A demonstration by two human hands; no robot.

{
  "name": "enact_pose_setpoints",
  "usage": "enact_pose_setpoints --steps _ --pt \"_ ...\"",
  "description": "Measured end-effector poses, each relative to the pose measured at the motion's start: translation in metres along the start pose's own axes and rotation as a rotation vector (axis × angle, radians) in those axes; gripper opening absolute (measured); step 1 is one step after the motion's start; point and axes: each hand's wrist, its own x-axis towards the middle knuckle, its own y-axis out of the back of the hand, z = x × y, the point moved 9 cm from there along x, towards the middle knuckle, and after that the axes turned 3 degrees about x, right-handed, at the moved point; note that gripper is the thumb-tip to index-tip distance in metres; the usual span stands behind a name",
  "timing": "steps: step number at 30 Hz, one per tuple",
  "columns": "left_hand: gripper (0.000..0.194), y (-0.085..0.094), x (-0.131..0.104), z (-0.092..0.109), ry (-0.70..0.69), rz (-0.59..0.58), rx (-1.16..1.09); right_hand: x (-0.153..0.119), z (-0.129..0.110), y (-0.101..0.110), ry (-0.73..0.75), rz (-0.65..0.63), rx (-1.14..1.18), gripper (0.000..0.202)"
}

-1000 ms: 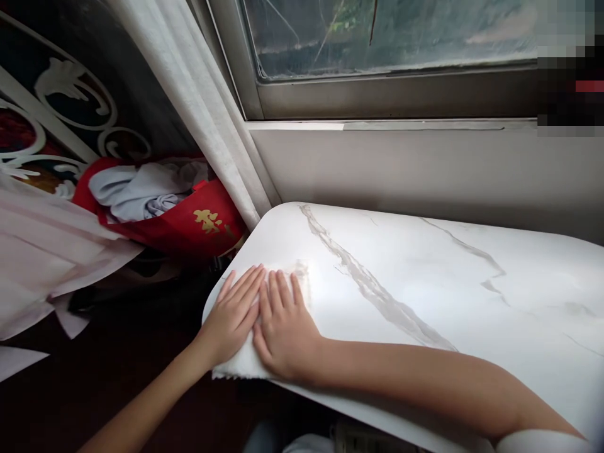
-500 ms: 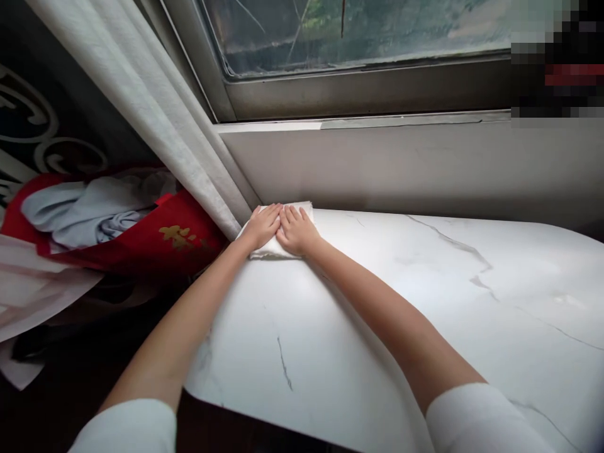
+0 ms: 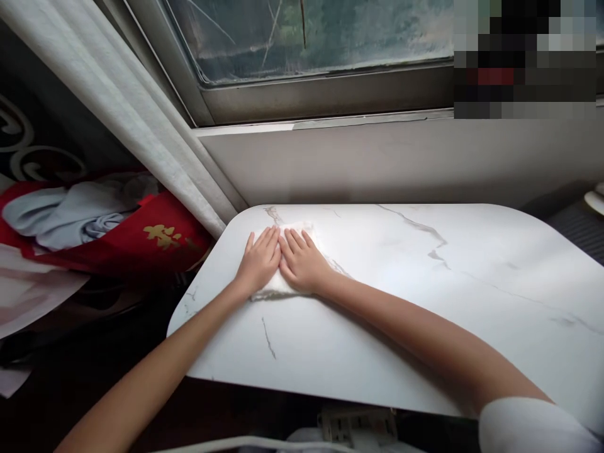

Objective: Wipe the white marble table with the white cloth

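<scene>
My left hand lies flat on a folded white cloth, its fingers stretched out and the thumb slightly apart. Beside it, my right hand also presses flat on the cloth, fingers extended. The two hands touch or nearly touch at their inner edges. Both palms cover much of the cloth, whose near and far edges show around them. Under the cloth is a white marble-patterned table with rounded corners; the hands are on its left part.
Behind the table are a pale wall panel and a window. At left hang a light curtain and a red bag with grey fabric inside. A white slatted object is below the near edge.
Both hands and the cloth have moved from the table's far left corner toward me. The view has shifted, showing more of the table's left and right ends.
</scene>
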Motion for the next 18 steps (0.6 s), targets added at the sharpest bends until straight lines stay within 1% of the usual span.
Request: enact_pose_setpoints --steps 3,5,7,8,9,10,11,13,16,18 --pt "0.052 0.017 -0.056 0.047 -0.007 0.050 -0.005 -0.061 -0.025 0.019 0.073 -0.027 0.053 0.060" --pt "0.053 0.027 -0.088 0.079 -0.059 0.062 -0.014 -0.101 -0.040 0.031 0.123 -0.060 0.079 0.061" --pt "0.054 0.032 -0.110 0.106 -0.121 0.049 -0.029 -0.131 -0.049 0.041 0.139 -0.089 0.094 0.061" --pt "0.054 0.032 -0.114 0.115 -0.145 0.037 -0.036 -0.140 -0.050 0.044 0.126 -0.096 0.098 0.061" --pt "0.054 0.032 -0.114 0.121 -0.161 0.023 -0.042 -0.143 -0.047 0.046 0.097 -0.100 0.100 0.061" --pt "0.054 0.029 -0.109 0.123 -0.167 0.009 -0.048 -0.142 -0.041 0.046 0.055 -0.104 0.102 0.061" --pt "0.053 0.026 -0.099 0.122 -0.163 -0.006 -0.053 -0.136 -0.032 0.043 0.003 -0.111 0.102 0.061" --pt "0.052 0.017 -0.066 0.112 -0.137 -0.035 -0.063 -0.112 -0.006 0.035 -0.115 -0.125 0.100 0.059" --pt "0.051 -0.001 0.003 0.091 -0.096 -0.076 -0.077 -0.060 0.046 0.026 -0.251 -0.094 0.067 0.057" --pt "0.050 -0.012 0.052 0.080 -0.080 -0.085 -0.074 -0.026 0.081 0.025 -0.281 -0.042 0.021 0.057"
